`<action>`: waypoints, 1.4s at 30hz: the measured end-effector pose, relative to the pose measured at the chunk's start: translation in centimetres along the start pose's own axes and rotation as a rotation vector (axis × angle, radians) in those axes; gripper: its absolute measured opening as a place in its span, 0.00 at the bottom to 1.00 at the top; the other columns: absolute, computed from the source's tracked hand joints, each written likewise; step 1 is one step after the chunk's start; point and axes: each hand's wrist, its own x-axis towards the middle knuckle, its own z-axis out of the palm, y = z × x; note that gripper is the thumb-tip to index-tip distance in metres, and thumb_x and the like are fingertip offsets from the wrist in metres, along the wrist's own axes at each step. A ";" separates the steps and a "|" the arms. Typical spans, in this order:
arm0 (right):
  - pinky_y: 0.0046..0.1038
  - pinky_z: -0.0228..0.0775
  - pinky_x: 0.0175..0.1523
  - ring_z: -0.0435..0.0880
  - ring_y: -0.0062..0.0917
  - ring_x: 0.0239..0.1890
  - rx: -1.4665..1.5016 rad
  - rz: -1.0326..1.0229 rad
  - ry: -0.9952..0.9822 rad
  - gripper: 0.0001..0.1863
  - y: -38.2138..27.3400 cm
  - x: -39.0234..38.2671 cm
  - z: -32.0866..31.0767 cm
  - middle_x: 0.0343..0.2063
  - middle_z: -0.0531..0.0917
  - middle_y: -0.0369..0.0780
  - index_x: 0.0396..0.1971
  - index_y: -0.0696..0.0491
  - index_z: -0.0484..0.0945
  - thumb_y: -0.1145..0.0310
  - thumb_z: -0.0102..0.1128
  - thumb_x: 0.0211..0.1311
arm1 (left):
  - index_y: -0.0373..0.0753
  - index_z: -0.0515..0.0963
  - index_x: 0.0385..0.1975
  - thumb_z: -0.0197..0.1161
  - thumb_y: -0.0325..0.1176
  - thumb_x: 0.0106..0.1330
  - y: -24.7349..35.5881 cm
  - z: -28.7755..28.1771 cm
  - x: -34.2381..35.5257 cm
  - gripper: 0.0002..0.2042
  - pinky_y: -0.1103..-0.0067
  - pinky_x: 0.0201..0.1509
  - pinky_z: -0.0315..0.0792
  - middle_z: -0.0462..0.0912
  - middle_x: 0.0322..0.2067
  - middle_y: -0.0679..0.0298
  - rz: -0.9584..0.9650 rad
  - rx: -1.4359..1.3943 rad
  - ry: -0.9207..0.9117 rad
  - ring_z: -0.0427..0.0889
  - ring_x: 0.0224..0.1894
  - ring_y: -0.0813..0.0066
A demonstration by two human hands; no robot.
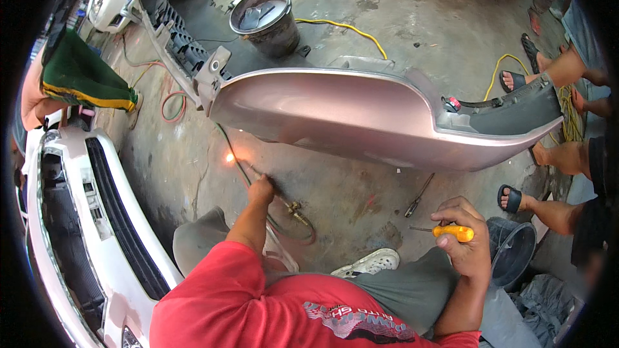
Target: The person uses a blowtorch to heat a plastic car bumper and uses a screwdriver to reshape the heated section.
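Note:
My left hand point(261, 191) is closed around the tube of a gas torch point(294, 210), whose valves show behind my grip. A small orange flame point(230, 157) glows at the torch's tip, below the left part of a metallic pink car bumper point(322, 106). In my right hand point(465, 238) a screwdriver point(454, 232) with a yellow handle is pinched between thumb and fingers, its thin shaft pointing left. On the floor between the bumper and my right hand lies another slim tool point(420, 194) with a dark shaft, its exact kind unclear.
Past the bumper stands a dark bucket point(274, 42) with things on top. A white car bumper point(129, 245) fills the left side, near a person in green shorts point(87, 74). Sandaled feet point(512, 198) line the right, by a black tub point(516, 251). A yellow cord point(348, 26) crosses the floor.

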 end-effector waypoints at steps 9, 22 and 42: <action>0.28 0.68 0.39 0.79 0.25 0.33 0.092 -0.077 0.222 0.30 -0.8 -2.1 -3.1 0.31 0.80 0.40 0.38 0.56 0.88 0.39 0.72 0.59 | 0.38 0.71 0.64 0.62 0.42 0.69 -1.5 -2.1 3.1 0.26 0.57 0.65 0.75 0.83 0.58 0.44 0.269 0.016 -0.053 0.83 0.61 0.45; 0.25 0.67 0.33 0.78 0.22 0.29 0.427 -0.215 0.573 0.43 -1.3 -4.5 -5.3 0.29 0.79 0.38 0.39 0.59 0.86 0.25 0.55 0.66 | 0.25 0.54 0.74 0.68 0.57 0.61 4.8 6.5 1.3 0.50 0.60 0.64 0.77 0.81 0.57 0.36 0.694 0.417 -0.106 0.82 0.60 0.43; 0.43 0.82 0.59 0.84 0.30 0.43 1.107 -0.693 1.045 0.15 1.1 -4.8 -10.3 0.49 0.78 0.46 0.50 0.56 0.73 0.71 0.65 0.67 | 0.38 0.80 0.54 0.65 0.40 0.73 46.9 -45.8 -32.1 0.17 0.78 0.44 0.76 0.84 0.42 0.63 1.178 -0.621 -0.449 0.83 0.46 0.73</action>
